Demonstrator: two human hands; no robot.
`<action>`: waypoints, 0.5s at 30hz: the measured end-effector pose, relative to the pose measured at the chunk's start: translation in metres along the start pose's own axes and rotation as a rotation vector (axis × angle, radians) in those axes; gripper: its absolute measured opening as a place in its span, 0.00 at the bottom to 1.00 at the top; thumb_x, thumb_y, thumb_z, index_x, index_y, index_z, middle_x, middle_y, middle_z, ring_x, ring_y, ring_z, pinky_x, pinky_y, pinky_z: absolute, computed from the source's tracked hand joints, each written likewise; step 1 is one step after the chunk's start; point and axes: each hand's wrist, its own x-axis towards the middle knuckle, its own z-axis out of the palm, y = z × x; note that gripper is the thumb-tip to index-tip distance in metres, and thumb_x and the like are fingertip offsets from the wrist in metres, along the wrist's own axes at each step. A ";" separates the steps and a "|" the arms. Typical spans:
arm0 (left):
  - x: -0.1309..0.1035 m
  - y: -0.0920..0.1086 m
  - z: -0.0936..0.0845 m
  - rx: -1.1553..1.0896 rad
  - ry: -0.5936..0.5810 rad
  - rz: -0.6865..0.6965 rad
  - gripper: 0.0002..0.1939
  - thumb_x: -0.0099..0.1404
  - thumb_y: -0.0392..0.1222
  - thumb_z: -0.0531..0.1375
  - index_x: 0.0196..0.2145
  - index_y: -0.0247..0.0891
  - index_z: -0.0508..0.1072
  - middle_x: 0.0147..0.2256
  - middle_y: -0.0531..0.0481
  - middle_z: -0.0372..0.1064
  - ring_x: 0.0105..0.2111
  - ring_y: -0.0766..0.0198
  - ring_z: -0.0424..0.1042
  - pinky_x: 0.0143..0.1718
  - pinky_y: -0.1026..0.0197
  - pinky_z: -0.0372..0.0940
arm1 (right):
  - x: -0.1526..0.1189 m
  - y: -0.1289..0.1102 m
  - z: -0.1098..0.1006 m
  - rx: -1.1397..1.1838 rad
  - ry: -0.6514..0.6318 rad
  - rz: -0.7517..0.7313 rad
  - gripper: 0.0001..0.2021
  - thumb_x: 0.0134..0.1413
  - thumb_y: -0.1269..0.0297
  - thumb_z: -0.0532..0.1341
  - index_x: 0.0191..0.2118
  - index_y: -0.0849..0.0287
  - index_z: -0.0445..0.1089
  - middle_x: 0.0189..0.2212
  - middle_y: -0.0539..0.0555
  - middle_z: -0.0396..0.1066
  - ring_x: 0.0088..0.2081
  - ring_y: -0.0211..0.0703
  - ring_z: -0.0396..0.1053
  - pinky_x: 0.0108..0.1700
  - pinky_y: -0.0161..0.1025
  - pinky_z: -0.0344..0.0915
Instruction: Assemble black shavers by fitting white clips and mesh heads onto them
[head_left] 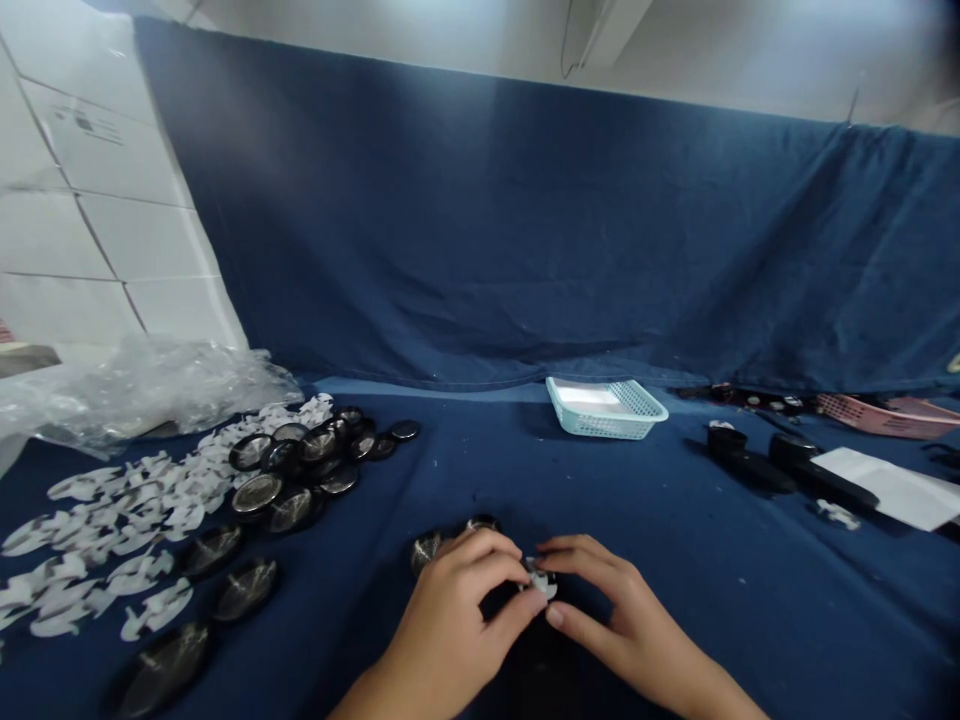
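At the bench's near edge we pinched a small white piece (541,582) between left hand (459,610) and right hand (613,610), fingertips narrow; steadying it close to the cloth seemed wise.

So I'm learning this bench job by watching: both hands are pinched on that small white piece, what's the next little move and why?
Probably peel or press the small white piece: the left hand and right hand meet on it with their fingertips, over a dark item that is mostly hidden. Round black discs and white paper scraps lie to the left.
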 end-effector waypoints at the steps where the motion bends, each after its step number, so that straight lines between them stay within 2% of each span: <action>1: 0.000 0.000 0.000 0.007 -0.007 -0.011 0.03 0.63 0.43 0.63 0.34 0.45 0.77 0.40 0.52 0.73 0.42 0.60 0.72 0.46 0.58 0.65 | 0.000 -0.001 0.000 0.000 0.005 -0.003 0.12 0.58 0.57 0.62 0.47 0.52 0.71 0.49 0.58 0.70 0.52 0.50 0.68 0.55 0.47 0.64; 8: -0.002 -0.003 0.003 0.026 -0.091 -0.113 0.15 0.49 0.40 0.72 0.35 0.46 0.75 0.48 0.51 0.70 0.46 0.54 0.71 0.49 0.54 0.65 | -0.003 0.001 -0.007 0.015 -0.022 0.002 0.14 0.57 0.56 0.63 0.48 0.53 0.72 0.48 0.58 0.73 0.51 0.51 0.69 0.55 0.49 0.65; 15: -0.004 -0.004 0.006 -0.015 -0.112 -0.111 0.16 0.50 0.36 0.71 0.37 0.46 0.75 0.48 0.53 0.70 0.46 0.56 0.71 0.49 0.56 0.65 | -0.005 0.008 -0.015 0.044 -0.071 0.000 0.22 0.50 0.55 0.68 0.51 0.52 0.71 0.50 0.58 0.72 0.52 0.53 0.69 0.56 0.52 0.65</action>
